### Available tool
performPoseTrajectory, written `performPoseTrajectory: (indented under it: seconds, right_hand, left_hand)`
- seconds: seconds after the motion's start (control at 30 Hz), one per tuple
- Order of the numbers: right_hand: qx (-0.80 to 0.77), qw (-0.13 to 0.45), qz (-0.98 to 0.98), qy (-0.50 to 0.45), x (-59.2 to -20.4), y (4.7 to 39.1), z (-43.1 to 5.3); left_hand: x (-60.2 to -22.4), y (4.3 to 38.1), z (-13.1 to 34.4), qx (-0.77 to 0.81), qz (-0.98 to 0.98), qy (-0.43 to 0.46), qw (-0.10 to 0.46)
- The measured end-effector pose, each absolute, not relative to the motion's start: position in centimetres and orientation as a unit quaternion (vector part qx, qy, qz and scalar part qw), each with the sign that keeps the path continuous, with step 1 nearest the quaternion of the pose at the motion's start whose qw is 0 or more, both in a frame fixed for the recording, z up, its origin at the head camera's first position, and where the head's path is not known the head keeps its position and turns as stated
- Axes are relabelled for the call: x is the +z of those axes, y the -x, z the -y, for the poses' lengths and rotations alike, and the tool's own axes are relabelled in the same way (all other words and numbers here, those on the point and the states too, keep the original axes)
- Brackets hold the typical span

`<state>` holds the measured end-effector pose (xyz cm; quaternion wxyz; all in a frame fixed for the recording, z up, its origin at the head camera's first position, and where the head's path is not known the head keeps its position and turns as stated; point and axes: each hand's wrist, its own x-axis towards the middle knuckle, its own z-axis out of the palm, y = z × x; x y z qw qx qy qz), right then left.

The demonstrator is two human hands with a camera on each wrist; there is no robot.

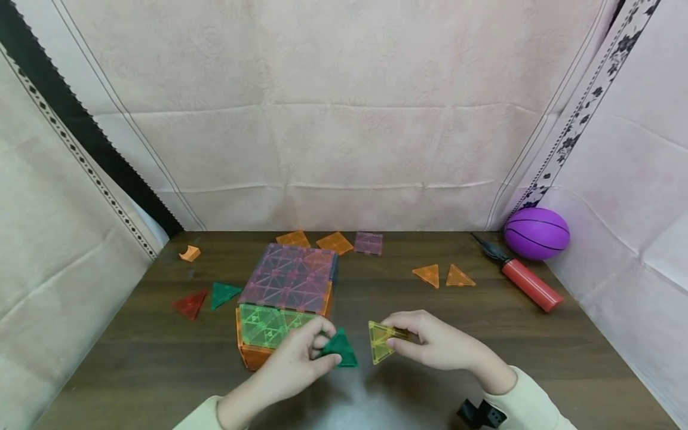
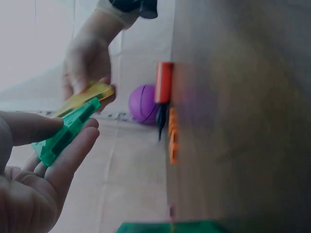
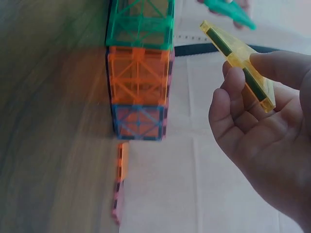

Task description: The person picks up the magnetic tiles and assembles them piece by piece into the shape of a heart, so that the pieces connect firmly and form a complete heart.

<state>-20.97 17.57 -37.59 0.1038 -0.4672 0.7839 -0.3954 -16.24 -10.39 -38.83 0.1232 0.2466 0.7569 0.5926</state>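
In the head view my left hand (image 1: 301, 358) pinches a green triangular magnetic tile (image 1: 341, 350) between thumb and fingers, in front of the box's right corner. My right hand (image 1: 435, 343) pinches a yellow triangular magnetic tile (image 1: 380, 341), held upright across a gap from the green one. The left wrist view shows the green tile (image 2: 68, 132) overlapping the yellow tile (image 2: 87, 98). Dark magnet strips show along the yellow tile's edge (image 3: 238, 65) in the right wrist view. Beside my left hand stands a box of magnetic tiles with a purple top (image 1: 290, 275), green front (image 1: 263, 327) and orange sides.
Left of the box lie a red triangle (image 1: 190, 305), a green triangle (image 1: 223, 294) and an orange curved piece (image 1: 190, 254). Orange tiles (image 1: 335, 242) and a purple square (image 1: 368, 243) lie behind it. Two orange triangles (image 1: 428, 275), a red hand pump (image 1: 529, 283) and a purple ball (image 1: 537, 233) are right.
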Motion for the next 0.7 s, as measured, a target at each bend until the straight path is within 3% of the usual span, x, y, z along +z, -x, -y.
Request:
performPoseTrajectory:
  seconds: [0.27,0.43,0.7]
  right_hand:
    - [-0.369,0.109,-0.782,0.491,-37.5,20.9,-16.8]
    - [-0.359,0.104,-0.794,0.479,-38.0,21.2,-16.9]
    - [-0.346,0.099,-0.810,0.463,-38.8,22.2,-17.2]
  left_hand:
    - [-40.1,16.6,8.2,0.588,-0.753,-0.271,0.117]
    - [-40.6,17.0,7.3,0.598,-0.755,-0.242,0.112]
    - [-42.4,18.1,5.5,0.575,-0.787,-0.218,0.048]
